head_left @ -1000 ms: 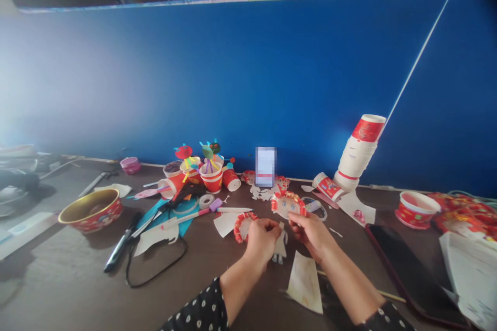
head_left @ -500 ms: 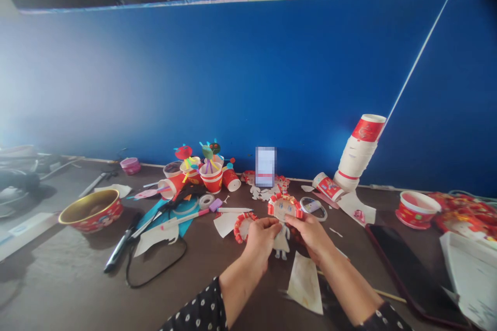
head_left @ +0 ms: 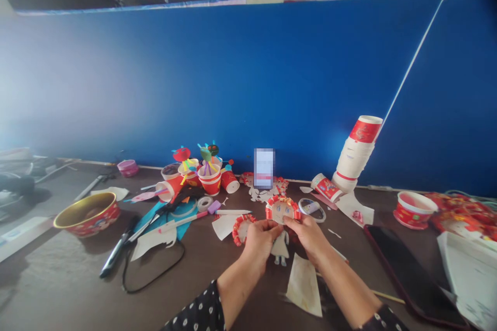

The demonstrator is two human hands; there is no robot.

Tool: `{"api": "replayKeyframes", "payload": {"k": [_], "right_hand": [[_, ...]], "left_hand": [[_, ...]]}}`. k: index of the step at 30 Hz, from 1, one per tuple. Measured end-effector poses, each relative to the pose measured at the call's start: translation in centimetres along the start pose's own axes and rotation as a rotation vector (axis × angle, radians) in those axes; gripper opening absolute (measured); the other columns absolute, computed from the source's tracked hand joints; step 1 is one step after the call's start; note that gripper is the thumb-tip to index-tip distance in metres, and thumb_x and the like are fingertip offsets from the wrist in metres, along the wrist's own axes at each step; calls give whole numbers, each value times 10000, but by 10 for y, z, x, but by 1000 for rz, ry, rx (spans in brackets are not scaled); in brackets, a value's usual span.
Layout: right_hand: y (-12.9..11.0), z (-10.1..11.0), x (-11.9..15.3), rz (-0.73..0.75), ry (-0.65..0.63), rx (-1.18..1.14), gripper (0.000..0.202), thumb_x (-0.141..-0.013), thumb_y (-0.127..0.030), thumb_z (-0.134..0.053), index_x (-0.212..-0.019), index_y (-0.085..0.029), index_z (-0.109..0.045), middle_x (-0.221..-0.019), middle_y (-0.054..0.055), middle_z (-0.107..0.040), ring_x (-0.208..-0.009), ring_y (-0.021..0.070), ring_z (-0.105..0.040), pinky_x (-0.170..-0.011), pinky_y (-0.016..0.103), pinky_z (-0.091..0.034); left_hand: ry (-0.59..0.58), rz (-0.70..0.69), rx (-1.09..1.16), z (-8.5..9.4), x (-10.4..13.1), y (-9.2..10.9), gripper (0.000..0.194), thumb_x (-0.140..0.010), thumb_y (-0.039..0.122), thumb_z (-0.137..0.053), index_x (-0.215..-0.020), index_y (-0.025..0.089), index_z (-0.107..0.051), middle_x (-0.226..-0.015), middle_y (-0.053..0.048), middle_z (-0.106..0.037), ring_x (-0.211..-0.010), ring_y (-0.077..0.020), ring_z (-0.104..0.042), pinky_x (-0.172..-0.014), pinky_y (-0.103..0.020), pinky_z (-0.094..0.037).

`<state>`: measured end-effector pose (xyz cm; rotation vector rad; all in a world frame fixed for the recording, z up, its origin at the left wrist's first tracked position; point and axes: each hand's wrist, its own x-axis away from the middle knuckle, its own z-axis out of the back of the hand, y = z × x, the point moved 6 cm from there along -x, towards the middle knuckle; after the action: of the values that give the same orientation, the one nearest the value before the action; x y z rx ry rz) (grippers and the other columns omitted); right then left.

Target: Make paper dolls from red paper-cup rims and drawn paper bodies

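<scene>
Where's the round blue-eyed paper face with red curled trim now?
Head view, lower half, just right of centre: the round paper face is pinched by the right hand, above the white paper doll body.

The left hand [head_left: 259, 242] and right hand [head_left: 310, 234] obscure the junction between paper face [head_left: 278, 209] and paper body [head_left: 280, 249]; contact indeterminable. Red-rimmed disc [head_left: 237, 231]: partly covered. Phone [head_left: 264, 168] display: pixelated. White tray [head_left: 468, 264]: cropped by right edge.

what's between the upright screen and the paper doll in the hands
In the head view, white paper cutouts lie between the upright screen and the paper doll, close by the screen's foot.
</scene>
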<state>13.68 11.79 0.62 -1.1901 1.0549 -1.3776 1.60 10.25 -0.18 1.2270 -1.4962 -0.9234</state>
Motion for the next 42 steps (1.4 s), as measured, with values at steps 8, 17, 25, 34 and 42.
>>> {"api": "replayKeyframes", "payload": {"k": [8, 17, 25, 34, 42], "right_hand": [[6, 6, -6, 6, 83, 188, 224, -692, -382, -532, -599, -179, -543, -532, 20, -580, -437, 120, -511, -414, 231, -392], [-22, 33, -6, 221, 166, 575, 219, -713, -403, -542, -626, -205, -577, -565, 30, -613, -538, 160, -557, -530, 256, -363], [-20, 71, -15, 304, 194, 1100, 71, -655, -170, -570, -647, -219, -621, -802, 33, -597, -704, 163, -538, -536, 236, -291], [-34, 82, -14, 328, 263, 861, 214, -708, -387, -548, -582, -224, -604, -484, -5, -531, -470, 138, -459, -492, 262, -291], [-31, 88, -13, 97, 265, -116, 249, -582, -401, -685, -668, -184, -597, -462, -48, -489, -412, 79, -428, -403, 218, -333]], "left_hand": [[55, -21, -129, 4, 0, 1, 154, -517, 224, -668, -501, 124, -552, -423, 22, -487, -392, -68, -395, -409, -195, -269], [74, -29, -98, 6, -2, 0, 168, -534, 252, -662, -521, 122, -556, -409, 34, -458, -378, -60, -373, -403, -192, -248], [104, -47, -111, 6, 1, 2, 119, -556, 225, -637, -590, 115, -606, -462, 16, -514, -404, -62, -399, -404, -185, -252], [80, 35, -19, 1, 4, 6, 74, -552, 145, -619, -621, 119, -610, -462, 18, -528, -389, -63, -420, -392, -180, -278], [90, 45, -18, -1, 8, 14, 98, -570, 156, -660, -593, 129, -569, -430, 51, -474, -343, -29, -357, -335, -150, -223]]}}
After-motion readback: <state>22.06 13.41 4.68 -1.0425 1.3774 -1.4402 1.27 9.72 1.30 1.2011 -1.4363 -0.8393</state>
